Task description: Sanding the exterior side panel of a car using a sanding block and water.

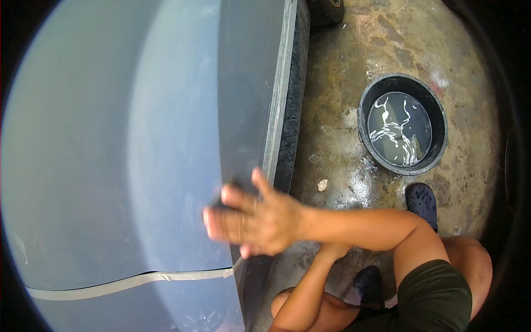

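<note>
My right hand (255,222) reaches across to a large smooth grey panel, which looks like a vehicle's body panel (177,138). Its fingers are spread over the panel near the right edge and smeared by motion. A dark piece (219,201) shows between and beyond the fingers, pressed under the hand; its kind is too blurred to make out. My left hand (335,250) is mostly hidden beneath my right forearm, so its fingers do not show. Pale tape (193,275) runs along a seam in the panel below my right hand.
A round black bucket (362,119) with water stands on the wet, stained concrete floor (332,138) to the right. Between panel and bucket lies a small pale scrap (322,185). Part of a tyre (326,12) shows at the top. My dark clogs (421,200) are below the bucket.
</note>
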